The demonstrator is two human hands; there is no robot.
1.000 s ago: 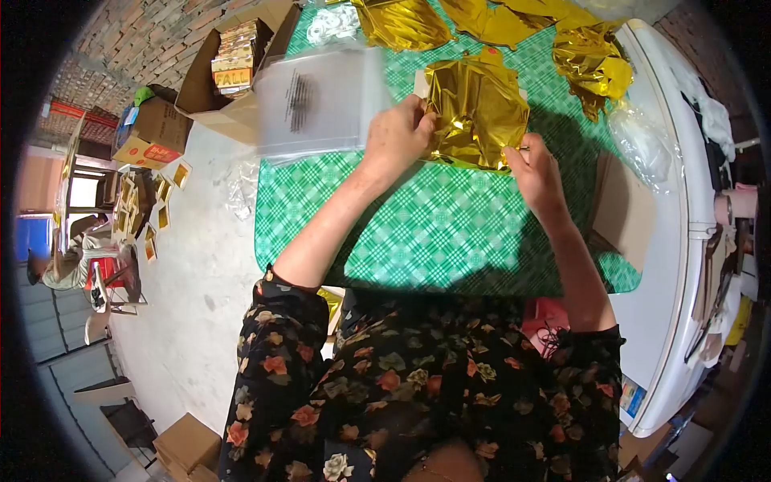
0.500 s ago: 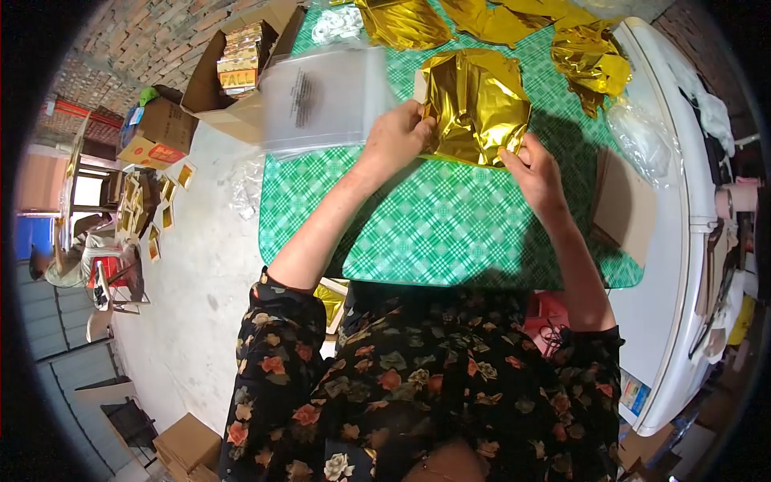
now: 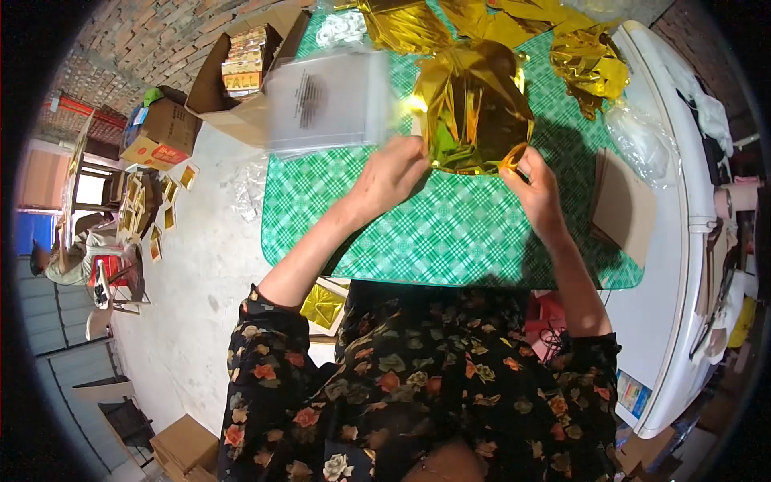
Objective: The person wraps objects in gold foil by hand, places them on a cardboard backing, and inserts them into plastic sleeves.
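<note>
A shiny gold foil sheet [image 3: 478, 104] bulges up over the green checked tablecloth in front of me. A pale edge of something flat shows at its left side; the rest of that is covered by the foil. My left hand [image 3: 391, 177] is closed at the foil's lower left corner, its fingertips partly hidden. At the lower right corner, my right hand [image 3: 532, 189] pinches the foil between thumb and fingers. Just left of the foil lies a stack of clear plastic bags [image 3: 325, 100] with small printed text.
More crumpled gold foil [image 3: 590, 68] lies along the table's far side. Flat brown boards [image 3: 626, 209] rest at the right, near a white appliance [image 3: 683, 265]. An open carton [image 3: 241, 72] of printed pieces stands left. Far left, another person [image 3: 68, 261] sits.
The foil has puffed up and its near side now looks darker. My left hand has shifted down and left, from the foil's side to its lower corner. The right hand has barely moved.
</note>
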